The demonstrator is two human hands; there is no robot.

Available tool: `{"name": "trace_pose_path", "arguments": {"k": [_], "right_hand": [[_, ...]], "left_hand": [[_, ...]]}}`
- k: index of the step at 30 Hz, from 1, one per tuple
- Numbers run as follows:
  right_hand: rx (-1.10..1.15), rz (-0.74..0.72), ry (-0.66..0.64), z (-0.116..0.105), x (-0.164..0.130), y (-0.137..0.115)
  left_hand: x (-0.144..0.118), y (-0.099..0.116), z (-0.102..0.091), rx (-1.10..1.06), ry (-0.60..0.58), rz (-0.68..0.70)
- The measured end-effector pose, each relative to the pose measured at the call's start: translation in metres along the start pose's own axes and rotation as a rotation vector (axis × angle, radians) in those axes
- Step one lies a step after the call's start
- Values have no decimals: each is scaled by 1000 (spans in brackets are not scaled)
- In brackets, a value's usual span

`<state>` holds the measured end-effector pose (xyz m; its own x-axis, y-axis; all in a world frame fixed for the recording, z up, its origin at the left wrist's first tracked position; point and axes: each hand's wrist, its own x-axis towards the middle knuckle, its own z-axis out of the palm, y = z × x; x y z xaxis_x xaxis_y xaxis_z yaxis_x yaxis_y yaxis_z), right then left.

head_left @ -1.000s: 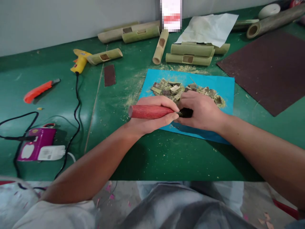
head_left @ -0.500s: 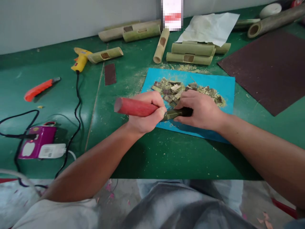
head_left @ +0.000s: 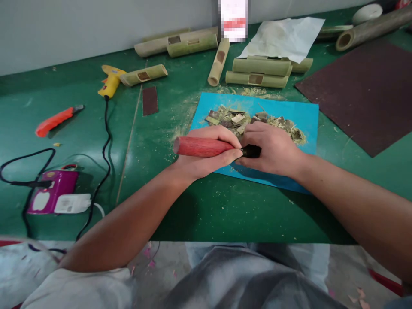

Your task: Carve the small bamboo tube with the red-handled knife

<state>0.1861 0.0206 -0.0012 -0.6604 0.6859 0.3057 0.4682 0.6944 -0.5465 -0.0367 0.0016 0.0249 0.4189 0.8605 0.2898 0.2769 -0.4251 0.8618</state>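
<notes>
Fingers wrapped round it, my left hand (head_left: 207,161) grips a tool with a thick red wooden handle (head_left: 202,146); its working end is hidden between my hands. My right hand (head_left: 273,148) is closed on a narrow dark piece (head_left: 251,151), mostly covered by the fingers, so I cannot tell its kind. The two hands nearly touch over a blue sheet (head_left: 309,124). Beyond the fingers, small bamboo chips (head_left: 238,119) and shavings lie heaped on that sheet.
Bamboo tubes with cut openings (head_left: 257,80) lie at the back, some under white paper (head_left: 283,38). At left are a yellow glue gun (head_left: 111,81), an orange cutter (head_left: 56,122) and a purple power box (head_left: 54,191) with cords. A brown sheet (head_left: 357,94) lies at right.
My left hand has moved right along the dark piece with the red-handled tool, closing the gap to my right hand. My right hand has stayed nearly still.
</notes>
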Motion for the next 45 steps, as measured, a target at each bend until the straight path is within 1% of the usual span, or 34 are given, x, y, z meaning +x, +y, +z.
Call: {"name": "trace_pose_path", "arguments": {"k": [4,10,13,15,17,19,21,25,27,32,35,37,39,42,44,45], "right_hand": [[-2,3,1,0,0,-1],[-1,-13,18,3,-1,2],[3,-24,21,2,-2,2],[11,-21,14,1,-2,2],[18,-19,4,0,-2,1],[21,-15,-6,0,-2,1],[17,-6,-3,0,-2,1],[11,5,-4,1,-1,1],[13,9,-9,1,-2,1],[1,23,2,1,-1,0],[0,20,0,1,-1,-1],[6,12,-2,1,-1,-1],[11,0,4,1,-1,-1],[15,-1,15,1,-2,-1],[13,9,6,1,-2,-1],[12,12,-3,1,-2,-1]], "left_hand": [[0,0,0,28,-30,9],[3,7,4,79,-58,85],[4,6,5,122,-50,120],[1,3,4,136,9,163],[-2,-1,3,143,97,193],[-5,-5,2,162,128,202],[-7,-8,3,151,131,199],[-8,-8,4,59,173,141],[-6,-7,4,41,139,125],[-2,0,0,38,-6,75],[1,4,1,38,-39,46],[2,6,3,80,-37,34],[3,8,6,143,-25,51],[1,6,8,201,12,142],[-2,2,8,224,86,196],[-4,-1,7,232,164,219]]}}
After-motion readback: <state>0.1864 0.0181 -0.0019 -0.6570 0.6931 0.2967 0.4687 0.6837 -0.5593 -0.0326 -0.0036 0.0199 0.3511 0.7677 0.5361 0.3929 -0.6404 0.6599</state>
